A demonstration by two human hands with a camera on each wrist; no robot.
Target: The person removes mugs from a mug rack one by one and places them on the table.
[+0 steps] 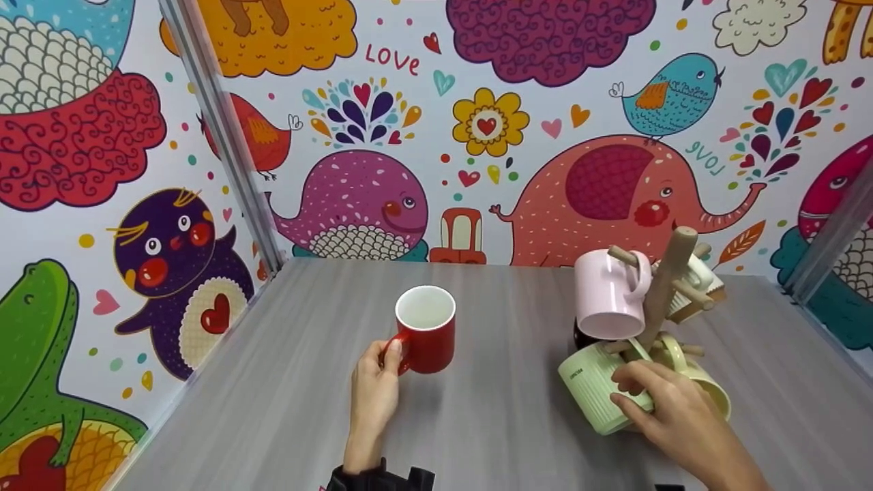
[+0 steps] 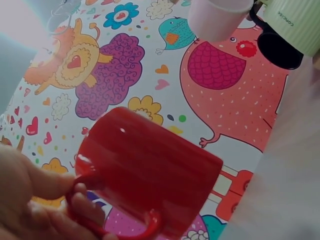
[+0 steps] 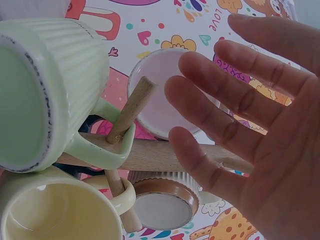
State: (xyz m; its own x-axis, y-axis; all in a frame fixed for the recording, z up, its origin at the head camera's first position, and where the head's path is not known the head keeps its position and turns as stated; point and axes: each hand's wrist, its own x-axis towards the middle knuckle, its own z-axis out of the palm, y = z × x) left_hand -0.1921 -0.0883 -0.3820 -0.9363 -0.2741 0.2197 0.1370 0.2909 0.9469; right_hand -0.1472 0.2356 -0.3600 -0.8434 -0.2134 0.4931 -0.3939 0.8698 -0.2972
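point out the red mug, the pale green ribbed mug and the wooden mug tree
glossy red ceramic mug point(image 1: 431, 348), head view, outer wall
pale green ribbed mug point(image 1: 592, 389), head view, ribbed side
wooden mug tree point(image 1: 670, 276), head view, upright post

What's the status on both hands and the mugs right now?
Left hand grips red mug by its handle, upright on table. Right hand open, fingers at green mug hanging on wooden rack. Nothing between.

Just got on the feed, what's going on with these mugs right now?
A person's left hand grips the handle of a red mug standing upright on the grey table. The right hand is open, fingers spread, at the light green ribbed mug that hangs on a wooden mug tree. A pink mug and a pale yellow mug hang there too.
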